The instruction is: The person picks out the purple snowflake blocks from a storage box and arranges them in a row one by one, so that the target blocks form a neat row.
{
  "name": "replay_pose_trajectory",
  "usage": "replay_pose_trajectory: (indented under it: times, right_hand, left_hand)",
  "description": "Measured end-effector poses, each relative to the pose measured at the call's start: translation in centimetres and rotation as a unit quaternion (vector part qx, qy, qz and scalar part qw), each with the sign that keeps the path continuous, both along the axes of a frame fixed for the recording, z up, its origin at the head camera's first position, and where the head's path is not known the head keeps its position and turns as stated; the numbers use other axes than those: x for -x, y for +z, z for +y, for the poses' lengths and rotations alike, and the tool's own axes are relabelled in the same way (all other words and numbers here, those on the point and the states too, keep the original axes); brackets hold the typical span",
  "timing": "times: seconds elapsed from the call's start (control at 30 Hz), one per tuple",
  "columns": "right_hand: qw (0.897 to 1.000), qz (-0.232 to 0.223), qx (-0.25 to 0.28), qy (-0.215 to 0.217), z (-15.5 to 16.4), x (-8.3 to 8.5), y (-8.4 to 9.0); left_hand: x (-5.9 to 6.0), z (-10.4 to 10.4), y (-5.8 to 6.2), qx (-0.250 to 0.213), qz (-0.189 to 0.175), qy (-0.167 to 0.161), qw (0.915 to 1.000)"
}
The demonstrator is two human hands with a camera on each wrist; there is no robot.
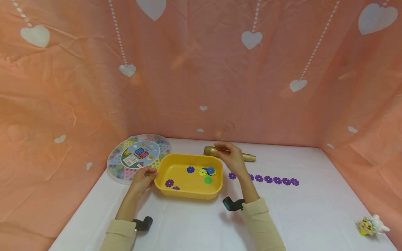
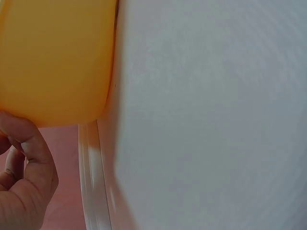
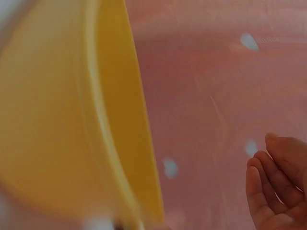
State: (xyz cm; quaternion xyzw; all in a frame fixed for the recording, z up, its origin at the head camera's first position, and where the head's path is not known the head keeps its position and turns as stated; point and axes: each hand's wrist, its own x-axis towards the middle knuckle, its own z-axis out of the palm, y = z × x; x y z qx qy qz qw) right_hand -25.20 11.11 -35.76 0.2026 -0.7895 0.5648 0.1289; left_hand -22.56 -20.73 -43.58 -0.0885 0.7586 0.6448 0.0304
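Note:
A yellow plastic basin (image 1: 188, 194) stands in the middle in the head view. My left hand (image 1: 143, 181) pinches its left end between thumb and fingers, and in the left wrist view the fingertips are at the basin's edge. Inside lie several flower-shaped plastic discs: blue (image 1: 190, 169), yellow (image 1: 202, 172), green (image 1: 207, 180) and purple (image 1: 169, 183). My right hand (image 1: 233, 161) hovers by the basin's back right corner, overlapping a gold microphone (image 1: 249, 158). In the right wrist view its fingers (image 3: 269, 184) are loosely bent, with nothing visible between them and the thumb.
Several purple flower discs (image 1: 277, 180) form a row on the white table (image 1: 188, 226), right of the basin. A round, clear-lidded case (image 1: 117, 164) with colourful contents lies at the back left. A small white and yellow figurine (image 1: 370, 226) is near the right edge.

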Motion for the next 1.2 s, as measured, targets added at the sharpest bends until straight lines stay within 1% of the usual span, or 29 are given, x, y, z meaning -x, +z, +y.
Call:
replay_pose_trajectory:
  times: [0.07,0.17,0.27,0.37,0.53,0.7,0.77,0.9,1.0,1.1,1.2]
  right_hand:
    - [1.0,-0.012,0.009,0.021,-1.7,0.1,-0.3]
    - [0.998,-0.014,0.024,0.056,-3.9,1.1,-1.9]
    - [0.996,-0.021,0.022,0.084,-6.0,1.8,-3.7]
    - [0.994,-0.044,-0.017,0.102,-8.2,2.0,-5.0]
    - [0.985,-0.082,-0.09,0.122,-11.3,1.6,-6.6]
    - [0.979,-0.111,-0.106,0.131,-13.0,1.0,-8.1]
    - [0.978,-0.119,-0.109,0.132,-13.3,0.8,-8.4]
    - [0.974,-0.111,-0.146,0.135,-13.7,0.6,-8.5]
    - [0.964,-0.11,-0.199,0.135,-14.0,0.7,-8.6]
    - [0.95,-0.12,-0.251,0.139,-14.4,0.8,-8.7]
    - [0.94,-0.119,-0.281,0.155,-14.5,0.9,-8.8]
  left_hand:
    - [0.1,0.0,0.1,0.003,-0.002,0.001,1.0]
    - [0.1,0.1,0.3,0.005,-0.002,0.002,1.0]
    - [0.2,0.1,0.4,0.01,-0.002,0.002,0.9999]
    - [0.2,0.1,0.4,0.009,0.0,0.001,1.0]
    - [0.3,0.2,0.3,0.005,0.006,-0.003,1.0]
    - [0.2,0.2,-0.1,-0.003,0.007,-0.005,1.0]
    - [0.2,0.2,-0.3,-0.002,0.006,-0.006,1.0]
    - [0.0,0.1,-0.3,-0.004,0.005,-0.002,1.0]
    - [0.0,0.0,-0.2,-0.003,0.002,0.001,1.0]
    - [0.0,0.0,-0.2,0.0,0.001,0.001,1.0]
    - [0.1,-0.1,-0.2,-0.002,0.001,0.001,1.0]
